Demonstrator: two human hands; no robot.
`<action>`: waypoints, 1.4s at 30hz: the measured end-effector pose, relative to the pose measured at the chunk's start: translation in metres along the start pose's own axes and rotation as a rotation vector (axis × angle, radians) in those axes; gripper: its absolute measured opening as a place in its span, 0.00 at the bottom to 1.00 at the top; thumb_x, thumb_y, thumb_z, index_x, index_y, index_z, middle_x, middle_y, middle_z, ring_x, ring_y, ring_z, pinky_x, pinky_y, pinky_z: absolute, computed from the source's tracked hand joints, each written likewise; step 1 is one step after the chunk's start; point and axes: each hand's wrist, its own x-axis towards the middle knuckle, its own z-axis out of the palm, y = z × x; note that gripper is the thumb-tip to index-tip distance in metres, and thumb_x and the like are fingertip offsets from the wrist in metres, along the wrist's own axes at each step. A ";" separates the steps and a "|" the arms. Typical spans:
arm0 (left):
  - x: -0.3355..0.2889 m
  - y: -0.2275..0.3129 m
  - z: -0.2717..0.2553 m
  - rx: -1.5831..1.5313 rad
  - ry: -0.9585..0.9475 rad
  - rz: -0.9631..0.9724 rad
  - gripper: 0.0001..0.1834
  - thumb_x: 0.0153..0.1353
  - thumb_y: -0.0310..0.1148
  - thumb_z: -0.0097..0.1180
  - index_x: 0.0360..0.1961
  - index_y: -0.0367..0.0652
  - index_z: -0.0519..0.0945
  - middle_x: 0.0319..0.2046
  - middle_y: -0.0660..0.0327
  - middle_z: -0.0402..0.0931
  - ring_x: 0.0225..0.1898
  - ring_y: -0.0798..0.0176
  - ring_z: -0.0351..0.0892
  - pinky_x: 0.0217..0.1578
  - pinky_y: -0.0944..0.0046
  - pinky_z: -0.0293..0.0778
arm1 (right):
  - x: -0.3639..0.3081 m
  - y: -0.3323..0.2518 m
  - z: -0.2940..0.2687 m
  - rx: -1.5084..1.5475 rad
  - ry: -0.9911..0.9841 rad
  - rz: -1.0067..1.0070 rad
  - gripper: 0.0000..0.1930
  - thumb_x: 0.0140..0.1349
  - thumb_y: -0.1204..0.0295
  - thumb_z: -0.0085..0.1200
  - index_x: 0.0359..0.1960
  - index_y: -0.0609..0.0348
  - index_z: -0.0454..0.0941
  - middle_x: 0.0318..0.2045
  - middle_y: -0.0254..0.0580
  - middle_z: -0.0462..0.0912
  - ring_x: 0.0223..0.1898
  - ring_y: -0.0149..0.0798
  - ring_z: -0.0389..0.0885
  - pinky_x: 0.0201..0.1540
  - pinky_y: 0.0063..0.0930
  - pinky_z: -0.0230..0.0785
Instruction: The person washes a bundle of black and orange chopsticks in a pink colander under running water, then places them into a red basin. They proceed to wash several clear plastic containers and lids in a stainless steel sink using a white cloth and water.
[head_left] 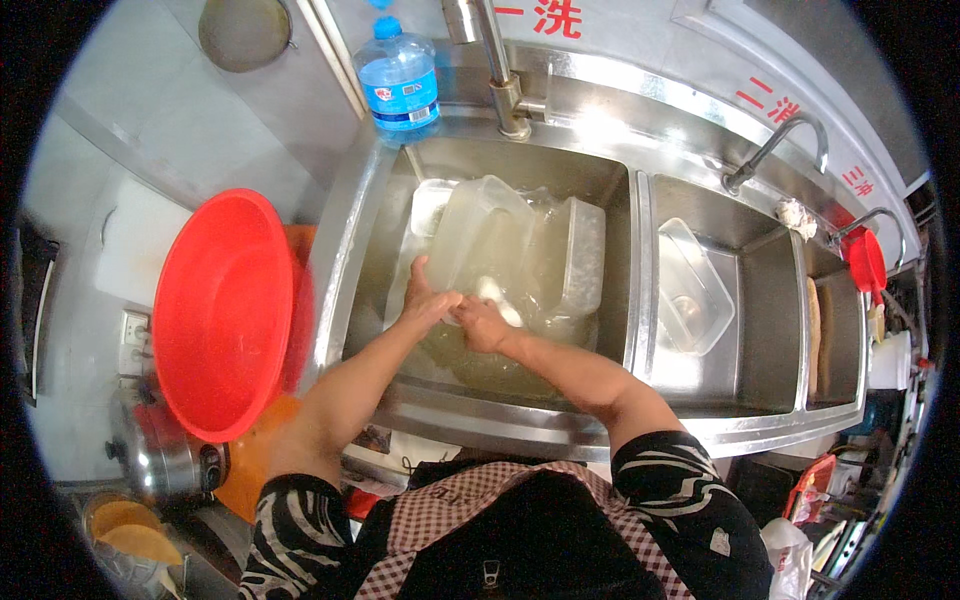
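Note:
Both my hands are low in the left sink basin (612, 385), over cloudy water. My left hand (425, 303) grips the near end of a translucent plastic container (470, 225), which lies tilted in the water. Close beside it, my right hand (483, 326) is closed on a white cloth (497, 298), pressed toward the container; part of the cloth is hidden by the fingers. To the right of these, a second translucent container (583, 255) stands on its side in the basin. A pale container with a white end (432, 200) lies partly under the held one.
A clear plastic container (690, 290) lies in the middle basin. Faucets (507, 100) rise along the back edge. A large blue-labelled bottle (398, 85) stands at the back left corner, and a red basin (225, 310) leans left of the sink. A red ladle (866, 262) is at far right.

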 end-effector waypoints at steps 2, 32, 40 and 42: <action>-0.021 0.067 -0.005 -0.027 -0.100 -0.155 0.51 0.38 0.30 0.63 0.65 0.52 0.48 0.52 0.52 0.66 0.44 0.54 0.73 0.32 0.55 0.76 | -0.018 0.000 -0.033 -0.237 -0.108 -0.050 0.22 0.46 0.68 0.54 0.47 0.48 0.74 0.53 0.35 0.69 0.54 0.42 0.65 0.50 0.50 0.58; -0.020 0.199 -0.016 0.729 -0.033 0.023 0.49 0.48 0.58 0.54 0.66 0.51 0.47 0.56 0.39 0.61 0.55 0.39 0.66 0.52 0.47 0.64 | 0.024 0.026 -0.081 0.580 0.056 0.385 0.25 0.45 0.73 0.57 0.50 0.63 0.73 0.51 0.54 0.74 0.51 0.52 0.73 0.56 0.38 0.63; 0.003 0.165 -0.012 0.583 -0.025 0.021 0.53 0.46 0.62 0.52 0.67 0.44 0.46 0.56 0.42 0.64 0.55 0.41 0.66 0.53 0.49 0.64 | 0.061 0.007 -0.064 0.910 0.601 -0.193 0.26 0.58 0.72 0.47 0.60 0.62 0.62 0.62 0.51 0.61 0.60 0.45 0.62 0.61 0.35 0.55; -0.002 0.147 -0.016 0.637 -0.024 0.022 0.54 0.45 0.61 0.53 0.67 0.43 0.45 0.57 0.42 0.63 0.56 0.41 0.66 0.54 0.49 0.64 | 0.071 0.037 -0.032 0.750 0.546 -0.220 0.25 0.57 0.73 0.46 0.59 0.61 0.64 0.62 0.51 0.61 0.62 0.50 0.59 0.63 0.40 0.52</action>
